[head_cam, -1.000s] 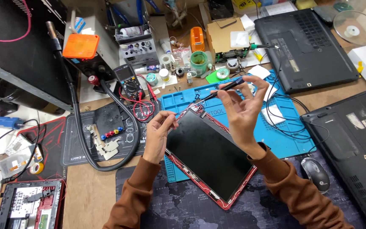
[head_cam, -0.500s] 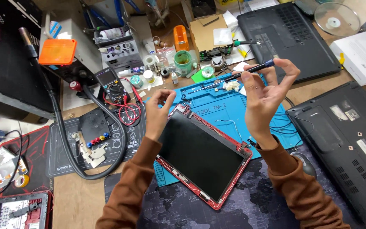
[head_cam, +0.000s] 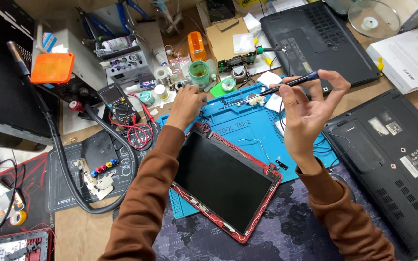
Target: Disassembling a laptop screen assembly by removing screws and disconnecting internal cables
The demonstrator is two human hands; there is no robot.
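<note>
Between the hands lies a red-framed screen (head_cam: 223,181) on a blue mat (head_cam: 247,130), its top corner just below the left hand (head_cam: 187,104). That hand's fingers are curled down at the mat's far edge; whether they grip anything is unclear. Raised above the mat, the right hand (head_cam: 308,108) pinches a screwdriver (head_cam: 289,84) between fingertips.

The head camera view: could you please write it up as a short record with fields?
Setting: cluttered wooden workbench for electronics repair
Left hand: reaching past the top corner of the red-framed screen panel, at small parts beside a green tin
Right hand: raised, holding a dark screwdriver level between the fingertips
Under the panel: blue work mat
To the left: multimeter with red leads
To the right: two black laptops, undersides up
</note>
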